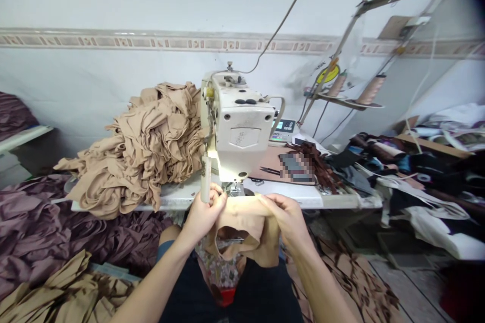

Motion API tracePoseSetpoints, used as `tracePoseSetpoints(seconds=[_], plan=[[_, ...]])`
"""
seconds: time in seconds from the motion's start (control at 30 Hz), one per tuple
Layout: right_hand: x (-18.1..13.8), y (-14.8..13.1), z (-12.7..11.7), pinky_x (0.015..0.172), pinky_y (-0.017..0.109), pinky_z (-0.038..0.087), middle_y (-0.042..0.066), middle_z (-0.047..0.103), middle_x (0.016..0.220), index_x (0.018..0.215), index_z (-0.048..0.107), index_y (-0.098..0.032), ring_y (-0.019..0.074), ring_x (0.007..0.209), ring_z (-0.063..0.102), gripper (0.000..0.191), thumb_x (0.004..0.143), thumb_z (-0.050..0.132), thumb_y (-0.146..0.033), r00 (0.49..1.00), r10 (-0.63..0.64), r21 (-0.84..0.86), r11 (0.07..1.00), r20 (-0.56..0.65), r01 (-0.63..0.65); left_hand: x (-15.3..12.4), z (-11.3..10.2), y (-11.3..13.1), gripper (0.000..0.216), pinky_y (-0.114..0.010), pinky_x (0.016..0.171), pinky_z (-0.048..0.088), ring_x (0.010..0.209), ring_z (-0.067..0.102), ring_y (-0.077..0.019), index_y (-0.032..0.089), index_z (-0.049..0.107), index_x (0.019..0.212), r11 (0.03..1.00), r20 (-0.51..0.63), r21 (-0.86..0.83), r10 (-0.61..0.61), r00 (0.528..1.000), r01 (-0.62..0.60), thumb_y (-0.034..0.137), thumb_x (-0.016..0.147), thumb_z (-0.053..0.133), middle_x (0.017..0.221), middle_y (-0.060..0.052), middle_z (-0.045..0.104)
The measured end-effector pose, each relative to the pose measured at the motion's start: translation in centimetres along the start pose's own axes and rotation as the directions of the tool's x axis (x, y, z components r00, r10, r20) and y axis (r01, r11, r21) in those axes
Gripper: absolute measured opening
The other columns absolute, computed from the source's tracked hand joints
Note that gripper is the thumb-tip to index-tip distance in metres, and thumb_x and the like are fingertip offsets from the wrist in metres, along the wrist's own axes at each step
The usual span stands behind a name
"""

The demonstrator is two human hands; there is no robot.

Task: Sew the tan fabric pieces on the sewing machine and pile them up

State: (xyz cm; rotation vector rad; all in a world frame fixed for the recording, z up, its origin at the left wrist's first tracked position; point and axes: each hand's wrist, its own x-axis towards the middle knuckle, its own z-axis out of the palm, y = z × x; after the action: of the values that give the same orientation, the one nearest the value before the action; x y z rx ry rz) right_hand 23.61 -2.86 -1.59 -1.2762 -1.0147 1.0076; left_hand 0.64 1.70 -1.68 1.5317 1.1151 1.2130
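Observation:
A tan garment piece (246,222) is stretched between both hands just in front of the sewing machine (242,131). My left hand (206,214) pinches its upper left edge, thumb on top. Its upper right edge is gripped by my right hand (286,214), fingers closed. The cloth hangs down over my lap and shows a rounded opening. Behind the top edge of the cloth is the lit needle and presser foot (237,187) area, partly hidden. The lower finger parts of both hands are covered by the fabric.
Tan fabric pieces (151,146) are heaped left of the machine. Small scissors (270,169) and brown strips (312,161) lie on the table to the right. A thread stand with cones (373,90) rises behind. Purple cloth (49,227) is piled at the lower left.

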Motion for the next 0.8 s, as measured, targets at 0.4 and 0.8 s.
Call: tracePoseSetpoints(seconds=[0.4,0.8], plan=[[1.3,0.8,-0.7,0.067,0.032,0.047,0.005,0.074,0.072,0.076,0.082,-0.014,0.0224,0.072,0.062,0.047,0.076,0.087,-0.061,0.997,-0.069,-0.048,0.997,-0.029,0.068,1.8,0.8,-1.1,0.030,-0.022,0.057,0.029,0.057,0.036,-0.0106,0.021,0.055,0.098,0.987,0.082,-0.159,0.007,0.997,0.006,0.044,0.096,0.075,0.066,0.011,0.035],[-5.9,10.0,-5.0,0.042,0.030,0.038,0.000,0.055,0.046,0.054,0.068,-0.022,0.0178,0.040,0.050,0.060,0.067,0.089,-0.077,0.940,0.314,-0.046,0.950,0.134,-0.310,0.5,-8.5,-1.2,0.030,-0.029,0.071,0.056,0.090,0.076,-0.0267,0.016,0.082,0.103,0.981,-0.046,0.187,0.057,0.997,-0.047,0.042,0.092,0.076,0.101,-0.012,0.082]])
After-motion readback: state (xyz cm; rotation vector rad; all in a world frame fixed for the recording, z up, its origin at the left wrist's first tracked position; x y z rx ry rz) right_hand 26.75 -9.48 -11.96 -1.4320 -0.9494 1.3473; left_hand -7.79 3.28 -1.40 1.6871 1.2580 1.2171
